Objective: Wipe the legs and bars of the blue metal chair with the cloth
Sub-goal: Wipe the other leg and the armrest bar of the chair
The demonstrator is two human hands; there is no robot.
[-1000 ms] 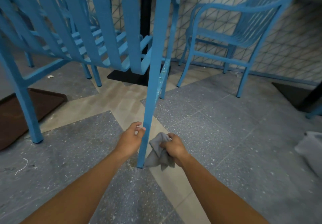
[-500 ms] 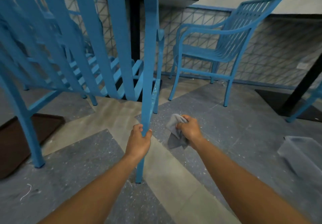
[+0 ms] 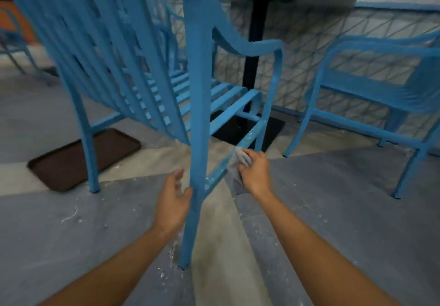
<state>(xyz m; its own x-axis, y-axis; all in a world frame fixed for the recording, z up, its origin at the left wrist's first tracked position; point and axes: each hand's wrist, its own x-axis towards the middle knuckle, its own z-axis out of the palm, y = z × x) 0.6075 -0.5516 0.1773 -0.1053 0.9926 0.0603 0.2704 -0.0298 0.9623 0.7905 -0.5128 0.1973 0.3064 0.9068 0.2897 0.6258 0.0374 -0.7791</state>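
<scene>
The blue metal chair stands right in front of me, its near rear leg running down the middle of the view to the floor. My left hand is beside that leg with fingers spread and loose, its thumb touching the leg. A low side bar runs from the leg away to the right. My right hand grips the grey cloth and presses it against this bar. Part of the cloth hangs below the hand.
A dark brown tray lies on the floor at left, by the chair's other rear leg. A second blue chair stands at right. A black table post and its base sit behind, before a tiled wall. White dust specks the floor.
My left hand has let go of the chair leg and opened. My right hand has carried the cloth up from beside the leg onto the side bar. My view moved closer and higher.
</scene>
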